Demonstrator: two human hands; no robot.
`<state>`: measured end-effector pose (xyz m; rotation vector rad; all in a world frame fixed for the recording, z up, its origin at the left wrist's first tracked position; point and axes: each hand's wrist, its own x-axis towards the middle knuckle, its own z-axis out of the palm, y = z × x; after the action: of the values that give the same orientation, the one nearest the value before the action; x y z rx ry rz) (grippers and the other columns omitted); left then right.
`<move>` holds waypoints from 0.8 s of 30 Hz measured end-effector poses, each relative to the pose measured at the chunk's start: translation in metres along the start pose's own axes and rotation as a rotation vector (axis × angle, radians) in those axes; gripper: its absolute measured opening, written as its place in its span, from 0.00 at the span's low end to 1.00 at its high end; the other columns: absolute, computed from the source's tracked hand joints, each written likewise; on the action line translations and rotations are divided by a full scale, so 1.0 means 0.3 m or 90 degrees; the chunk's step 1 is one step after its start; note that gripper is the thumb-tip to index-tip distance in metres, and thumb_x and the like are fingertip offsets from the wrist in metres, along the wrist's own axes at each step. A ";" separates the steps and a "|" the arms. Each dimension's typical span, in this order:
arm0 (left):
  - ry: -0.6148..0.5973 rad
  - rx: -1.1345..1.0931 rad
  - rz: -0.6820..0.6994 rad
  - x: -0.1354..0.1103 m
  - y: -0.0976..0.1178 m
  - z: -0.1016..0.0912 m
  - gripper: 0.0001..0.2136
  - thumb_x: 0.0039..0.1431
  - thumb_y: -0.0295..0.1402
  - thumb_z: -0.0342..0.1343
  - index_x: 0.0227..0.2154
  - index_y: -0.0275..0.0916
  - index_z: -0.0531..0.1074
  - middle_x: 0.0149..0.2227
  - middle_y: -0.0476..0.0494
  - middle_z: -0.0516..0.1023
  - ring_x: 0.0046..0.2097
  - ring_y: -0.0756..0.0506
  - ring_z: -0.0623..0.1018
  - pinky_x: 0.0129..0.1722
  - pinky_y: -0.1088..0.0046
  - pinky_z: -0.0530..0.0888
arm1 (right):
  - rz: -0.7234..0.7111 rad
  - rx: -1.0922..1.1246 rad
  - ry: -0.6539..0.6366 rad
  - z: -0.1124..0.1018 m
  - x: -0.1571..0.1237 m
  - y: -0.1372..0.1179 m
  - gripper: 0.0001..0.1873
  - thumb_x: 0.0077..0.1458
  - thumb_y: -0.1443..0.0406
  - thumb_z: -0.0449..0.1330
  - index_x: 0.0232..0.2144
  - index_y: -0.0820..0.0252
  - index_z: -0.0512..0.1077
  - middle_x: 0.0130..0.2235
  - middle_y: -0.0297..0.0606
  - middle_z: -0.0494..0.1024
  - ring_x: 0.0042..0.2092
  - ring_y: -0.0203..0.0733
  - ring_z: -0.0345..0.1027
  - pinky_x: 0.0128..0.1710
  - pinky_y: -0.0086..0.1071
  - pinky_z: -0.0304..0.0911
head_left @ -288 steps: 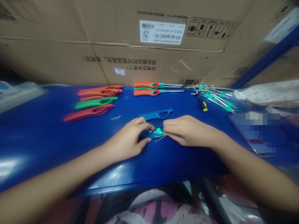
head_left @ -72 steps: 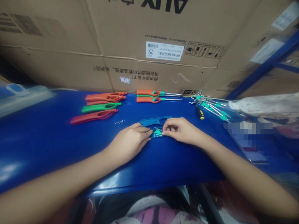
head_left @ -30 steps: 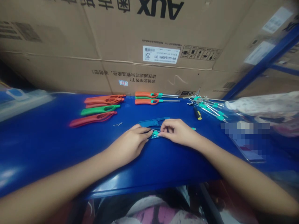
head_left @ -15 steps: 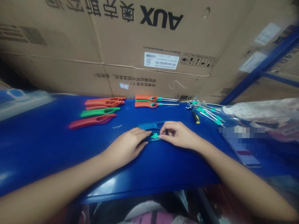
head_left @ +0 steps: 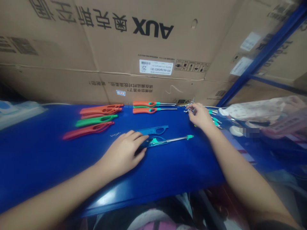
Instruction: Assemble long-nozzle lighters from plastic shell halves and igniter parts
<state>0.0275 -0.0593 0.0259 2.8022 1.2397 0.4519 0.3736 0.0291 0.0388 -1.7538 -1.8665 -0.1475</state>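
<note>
My left hand (head_left: 127, 148) is closed around the rear of a blue lighter shell half (head_left: 151, 146). Inside this half lie a turquoise trigger (head_left: 155, 140) and a clear part; a metal tube (head_left: 177, 139) with a turquoise collar (head_left: 190, 137) at its end sticks out to the right. The matching blue shell half (head_left: 155, 130) lies just behind. At the back right my right hand (head_left: 200, 116) has its fingers curled at a pile of metal tubes with turquoise fittings (head_left: 216, 120). Small pale parts show by its fingertips; what the fingers pinch is unclear.
Orange, green and red lighter shells (head_left: 96, 120) lie at the left; small metal pins (head_left: 115, 134) are nearby. Orange-handled lighters (head_left: 145, 110) with tubes rest before a large cardboard box (head_left: 107, 57). A phone (head_left: 237, 145) and plastic bags (head_left: 259, 110) are at the right.
My right hand has left the blue shell and moved back and right to the parts pile. The tube now shows in the shell. The view has shifted slightly right.
</note>
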 end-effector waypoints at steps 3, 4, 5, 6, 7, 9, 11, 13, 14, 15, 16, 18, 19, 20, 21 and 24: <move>-0.012 0.003 0.005 0.000 0.000 0.006 0.17 0.67 0.33 0.51 0.57 0.40 0.72 0.52 0.39 0.78 0.51 0.35 0.75 0.51 0.51 0.74 | 0.054 -0.052 0.007 0.015 0.020 0.086 0.13 0.51 0.70 0.55 0.37 0.61 0.78 0.40 0.49 0.75 0.45 0.54 0.70 0.52 0.46 0.64; -0.015 0.001 0.005 0.000 0.000 0.009 0.17 0.67 0.32 0.51 0.56 0.41 0.72 0.52 0.39 0.78 0.51 0.36 0.75 0.51 0.52 0.75 | 0.065 -0.065 0.002 0.021 0.022 0.106 0.14 0.51 0.70 0.55 0.38 0.61 0.78 0.41 0.49 0.75 0.47 0.55 0.70 0.53 0.47 0.64; -0.017 -0.002 0.005 0.000 -0.001 0.012 0.17 0.67 0.31 0.51 0.56 0.41 0.72 0.52 0.40 0.78 0.51 0.36 0.75 0.51 0.52 0.75 | 0.071 -0.074 -0.007 0.028 0.024 0.120 0.14 0.51 0.70 0.56 0.39 0.61 0.78 0.42 0.50 0.76 0.48 0.56 0.70 0.54 0.47 0.64; -0.020 -0.005 0.005 0.000 0.000 0.014 0.17 0.67 0.30 0.50 0.56 0.41 0.72 0.52 0.40 0.77 0.51 0.36 0.75 0.50 0.53 0.75 | 0.071 -0.081 -0.018 0.036 0.025 0.128 0.14 0.52 0.69 0.56 0.40 0.61 0.78 0.43 0.50 0.76 0.50 0.57 0.70 0.55 0.48 0.63; -0.023 -0.009 0.006 0.000 0.000 0.015 0.17 0.67 0.30 0.50 0.56 0.41 0.72 0.52 0.40 0.77 0.51 0.36 0.75 0.50 0.53 0.75 | 0.066 -0.085 -0.032 0.043 0.024 0.131 0.15 0.53 0.69 0.56 0.41 0.61 0.78 0.45 0.50 0.76 0.51 0.56 0.69 0.56 0.48 0.63; -0.029 -0.015 0.008 0.001 0.002 0.016 0.17 0.67 0.28 0.50 0.56 0.40 0.72 0.52 0.39 0.78 0.51 0.37 0.75 0.50 0.54 0.75 | 0.047 -0.089 -0.067 0.058 0.022 0.127 0.15 0.55 0.67 0.56 0.44 0.59 0.78 0.48 0.48 0.76 0.54 0.55 0.68 0.59 0.47 0.62; -0.033 -0.022 0.013 0.003 0.005 0.014 0.17 0.68 0.28 0.50 0.57 0.40 0.72 0.52 0.39 0.78 0.51 0.37 0.75 0.51 0.55 0.75 | 0.032 -0.094 -0.100 0.074 0.016 0.118 0.17 0.57 0.65 0.56 0.48 0.57 0.77 0.53 0.47 0.75 0.56 0.54 0.67 0.61 0.47 0.60; -0.033 -0.027 0.016 0.003 0.007 0.013 0.17 0.68 0.28 0.50 0.57 0.40 0.72 0.52 0.39 0.78 0.51 0.37 0.75 0.51 0.55 0.75 | 0.036 -0.105 -0.123 0.089 0.010 0.114 0.20 0.58 0.63 0.56 0.52 0.56 0.75 0.59 0.48 0.70 0.60 0.58 0.63 0.62 0.50 0.59; -0.031 -0.030 0.018 0.003 0.008 0.012 0.17 0.68 0.28 0.49 0.57 0.40 0.72 0.52 0.39 0.78 0.51 0.37 0.75 0.52 0.54 0.75 | 0.044 -0.112 -0.130 0.097 0.007 0.115 0.22 0.58 0.62 0.56 0.54 0.56 0.74 0.63 0.48 0.67 0.62 0.60 0.61 0.62 0.52 0.57; -0.030 -0.032 0.020 0.002 0.008 0.012 0.17 0.68 0.28 0.49 0.57 0.40 0.72 0.52 0.39 0.78 0.52 0.37 0.75 0.52 0.54 0.75 | 0.054 -0.118 -0.134 0.103 0.005 0.119 0.23 0.59 0.61 0.56 0.56 0.56 0.73 0.65 0.49 0.64 0.64 0.63 0.58 0.63 0.55 0.56; -0.029 -0.034 0.021 0.000 0.009 0.011 0.17 0.68 0.28 0.49 0.57 0.40 0.72 0.52 0.39 0.78 0.52 0.37 0.75 0.52 0.54 0.75 | 0.064 -0.123 -0.136 0.109 0.005 0.123 0.24 0.59 0.60 0.56 0.57 0.56 0.72 0.66 0.49 0.62 0.65 0.65 0.55 0.63 0.57 0.55; -0.030 -0.037 0.023 -0.002 0.009 0.012 0.17 0.68 0.28 0.50 0.57 0.40 0.72 0.52 0.39 0.78 0.52 0.37 0.75 0.52 0.54 0.75 | 0.080 -0.129 -0.136 0.117 0.006 0.135 0.24 0.59 0.59 0.56 0.56 0.56 0.72 0.66 0.50 0.61 0.66 0.67 0.54 0.62 0.60 0.54; -0.030 -0.037 0.024 -0.003 0.009 0.012 0.17 0.68 0.28 0.49 0.57 0.40 0.72 0.52 0.39 0.78 0.52 0.37 0.75 0.52 0.54 0.75 | 0.084 -0.130 -0.134 0.119 0.008 0.140 0.23 0.59 0.60 0.56 0.56 0.56 0.73 0.65 0.50 0.62 0.66 0.67 0.54 0.62 0.60 0.55; -0.030 -0.037 0.026 -0.004 0.009 0.013 0.17 0.68 0.28 0.49 0.57 0.39 0.72 0.52 0.39 0.78 0.52 0.37 0.75 0.52 0.54 0.75 | 0.086 -0.129 -0.131 0.121 0.011 0.145 0.22 0.59 0.60 0.56 0.54 0.56 0.73 0.65 0.51 0.63 0.65 0.66 0.55 0.61 0.60 0.56; -0.030 -0.037 0.027 -0.004 0.009 0.014 0.17 0.68 0.28 0.49 0.57 0.39 0.71 0.52 0.39 0.78 0.51 0.37 0.75 0.52 0.54 0.75 | 0.085 -0.127 -0.128 0.122 0.013 0.149 0.20 0.58 0.61 0.56 0.52 0.56 0.74 0.63 0.52 0.64 0.65 0.65 0.56 0.60 0.59 0.57; -0.025 -0.041 0.031 -0.001 0.007 0.017 0.17 0.68 0.29 0.50 0.57 0.40 0.71 0.52 0.39 0.78 0.51 0.37 0.75 0.51 0.54 0.75 | 0.075 -0.114 -0.116 0.124 0.018 0.157 0.15 0.55 0.65 0.58 0.45 0.56 0.75 0.59 0.51 0.67 0.62 0.62 0.60 0.58 0.56 0.61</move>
<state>0.0302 -0.0605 0.0213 2.7788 1.1311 0.4300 0.4062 0.0569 -0.0035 -2.0546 -1.9204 -0.1166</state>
